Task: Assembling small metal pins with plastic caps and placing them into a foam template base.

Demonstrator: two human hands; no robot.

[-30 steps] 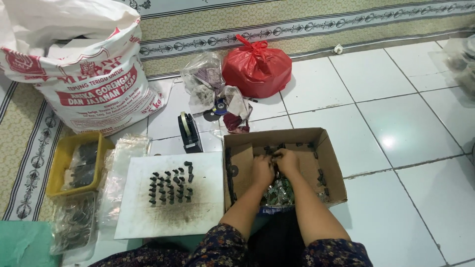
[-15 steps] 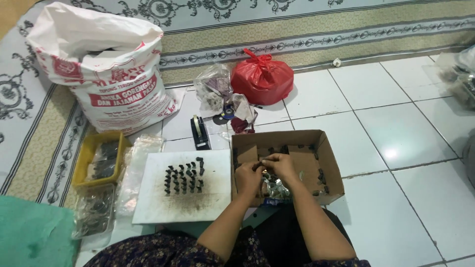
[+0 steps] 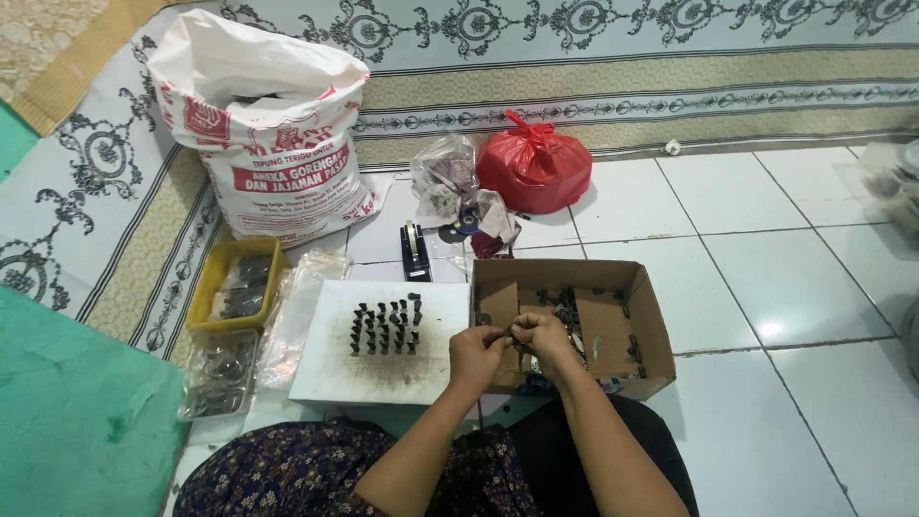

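The left hand (image 3: 476, 350) and right hand (image 3: 542, 335) meet just above the near-left corner of the cardboard box (image 3: 651, 316), fingertips closed together on a small dark part (image 3: 504, 332). Both pinch it tight, one hand at each end; this looks like a way to steady so small a piece while the fingers work on it. The part lies roughly level, its long axis running left to right between the hands. It is too small to tell which end points where.

More dark parts lie loose in the box, within easy reach of the right hand. Just left of the box lies a white board (image 3: 325, 373) on the floor, with rows of dark pieces (image 3: 386, 327) standing upright on it, close to the left hand, likely set up so they stay sorted. Left of the board sit a yellow tray (image 3: 206, 297) and a clear tray (image 3: 215, 373). Farther off are a tape dispenser (image 3: 415, 251), a large white sack (image 3: 263, 134) and a red bag (image 3: 534, 168).
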